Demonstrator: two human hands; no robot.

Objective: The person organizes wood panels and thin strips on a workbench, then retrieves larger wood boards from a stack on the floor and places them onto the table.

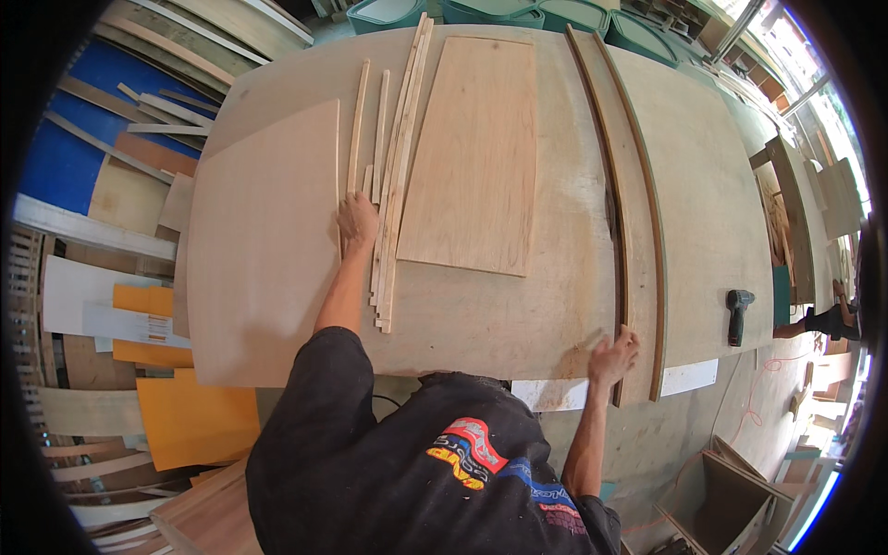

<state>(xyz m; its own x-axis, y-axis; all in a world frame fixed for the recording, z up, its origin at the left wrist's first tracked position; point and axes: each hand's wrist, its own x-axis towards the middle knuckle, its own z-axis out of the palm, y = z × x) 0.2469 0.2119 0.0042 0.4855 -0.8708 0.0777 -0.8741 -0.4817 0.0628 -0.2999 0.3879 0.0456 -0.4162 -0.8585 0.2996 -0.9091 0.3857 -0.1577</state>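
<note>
My left hand (358, 220) is closed at the near end of a thin wooden strip (359, 120), beside the right edge of a large pale plywood sheet (268, 213). To its right lie a short thin strip (381, 129) and a bundle of long notched strips (400, 176). A tapered light wood panel (476, 157) rests flat beyond them. My right hand (614, 357) has its fingers apart at the table's near edge, by the left one of two long brown-edged strips (622, 268); whether it touches the strip is hard to tell.
The work surface is a big wooden tabletop (462, 319). A dark cordless drill (737, 316) lies at its right. Green bins (490, 11) stand past the far edge. Wood offcuts (166, 116) and orange sheets (199, 416) are at left. Another person's arm (828, 319) shows far right.
</note>
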